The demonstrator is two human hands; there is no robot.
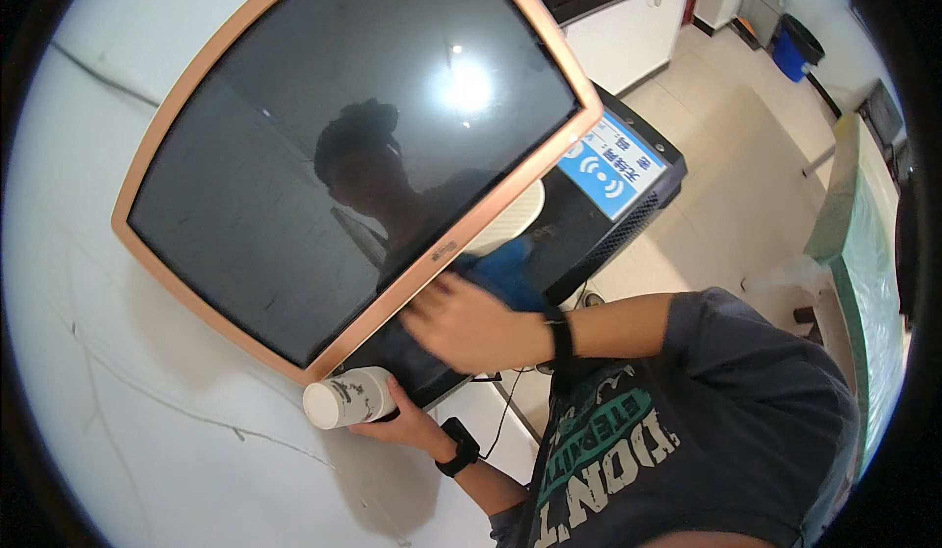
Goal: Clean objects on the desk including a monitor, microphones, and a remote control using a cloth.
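My left hand [405, 419], at the lower middle, grips a white paper cup [349, 398] with a dark printed pattern, tipped on its side near the monitor's lower corner. Blurred, my right hand [471, 327] lies palm down over the black top [567, 242] of a cabinet or machine, its fingertips by the lower edge of the monitor. A blue cloth [508, 272] sticks out from beside and under this hand; the fingers hide part of the hold. The large monitor [353, 158] has a dark screen and a rose-gold frame.
Partly behind the monitor sits a cream-coloured round object [515, 213]. A blue and white sign [611, 169] with writing lies on the black top's far end. A thin black cable [504, 415] hangs below. A white wall [184, 430] stands left; a blue bin [796, 47] is far right.
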